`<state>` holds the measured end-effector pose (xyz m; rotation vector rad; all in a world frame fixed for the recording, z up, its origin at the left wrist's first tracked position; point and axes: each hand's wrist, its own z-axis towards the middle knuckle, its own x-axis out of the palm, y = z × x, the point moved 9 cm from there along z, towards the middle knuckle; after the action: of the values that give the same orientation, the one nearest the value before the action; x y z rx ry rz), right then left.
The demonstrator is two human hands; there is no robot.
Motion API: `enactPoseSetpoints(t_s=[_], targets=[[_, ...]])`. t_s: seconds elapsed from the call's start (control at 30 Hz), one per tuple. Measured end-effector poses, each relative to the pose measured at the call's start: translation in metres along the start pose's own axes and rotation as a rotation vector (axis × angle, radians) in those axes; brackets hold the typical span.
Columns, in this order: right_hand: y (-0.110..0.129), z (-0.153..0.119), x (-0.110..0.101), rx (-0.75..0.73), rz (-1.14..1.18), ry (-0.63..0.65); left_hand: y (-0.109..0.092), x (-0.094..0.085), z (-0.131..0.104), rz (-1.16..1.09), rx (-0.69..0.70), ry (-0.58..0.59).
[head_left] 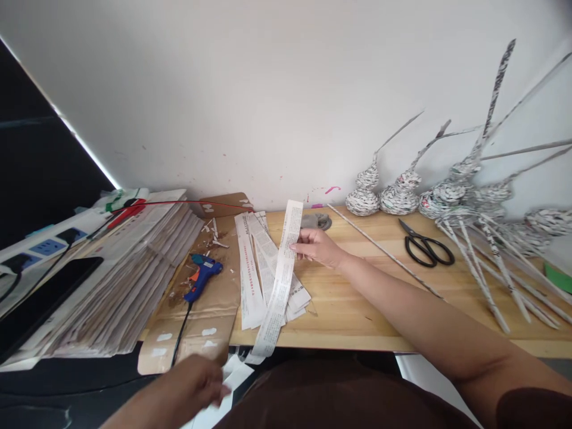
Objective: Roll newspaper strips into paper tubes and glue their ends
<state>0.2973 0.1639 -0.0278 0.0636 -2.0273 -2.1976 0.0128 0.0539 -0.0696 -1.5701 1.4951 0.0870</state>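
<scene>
My right hand [315,245] pinches the edge of a long newspaper strip [281,271] between thumb and fingers. The strip slants down past the table's front edge. Under it, more newspaper strips [250,271] lie fanned out on the table. My left hand [196,384], smeared by motion, is low in front of the table. Its fingers look bent, but whether they grip anything is unclear. White paper [239,370] shows right beside them, below the table edge.
A blue glue gun [203,280] rests on cardboard [218,316]. Stacked newspaper [147,268], a power strip [49,247] and a phone [49,304] are at left. Black scissors [422,245], a thin paper rod [384,250] and woven paper gourds [361,193] with protruding rods stand right.
</scene>
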Motion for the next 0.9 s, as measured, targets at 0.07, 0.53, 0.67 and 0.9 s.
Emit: enactPoseSetpoints(t_s=[0.07,0.53,0.67,0.9], targets=[[0.000,-0.001,0.006,-0.009,-0.045,0.032,-0.048,-0.032,0.014,-0.184,0.120,-0.049],[0.007,-0.002,-0.016,-0.177,-0.729,0.003,-0.161,-0.107,0.195,-1.181,0.361,-0.176],[0.018,0.005,-0.051,-0.195,-0.992,-0.178,-0.164,-0.106,0.207,-1.284,0.350,-0.179],[-0.010,0.019,-0.061,-0.088,-1.167,-0.240,-0.170,-0.096,0.229,-1.296,0.389,-0.150]])
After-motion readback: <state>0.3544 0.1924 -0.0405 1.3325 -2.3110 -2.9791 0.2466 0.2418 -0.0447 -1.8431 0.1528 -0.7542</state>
